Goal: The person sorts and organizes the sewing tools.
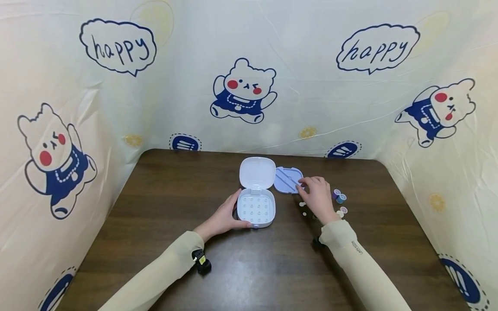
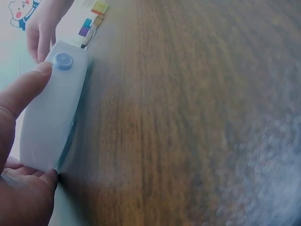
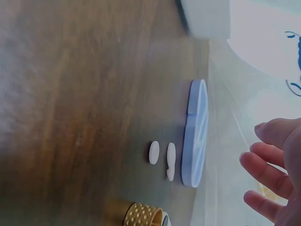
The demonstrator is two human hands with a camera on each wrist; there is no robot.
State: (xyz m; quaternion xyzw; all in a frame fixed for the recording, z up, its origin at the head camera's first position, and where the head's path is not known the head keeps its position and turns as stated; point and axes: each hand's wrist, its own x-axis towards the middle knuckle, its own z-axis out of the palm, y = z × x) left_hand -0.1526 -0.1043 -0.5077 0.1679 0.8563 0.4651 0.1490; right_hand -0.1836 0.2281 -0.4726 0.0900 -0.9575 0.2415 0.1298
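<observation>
My left hand grips the left side of a white hinged box, thumb at the front near its round blue button. Rows of small pegs show inside the box, and its lid stands open at the back. My right hand hovers by a light blue tray that lies beside the lid, with a diagonal bar across it. In the right wrist view, the fingers are loosely bent, apart from the tray, and nothing shows between them. Two small white pieces lie near the tray.
Right of the right hand stand small thread spools, purple and blue, with pale ones nearer. A gold dimpled thimble appears low in the right wrist view. A printed curtain surrounds the brown wooden table.
</observation>
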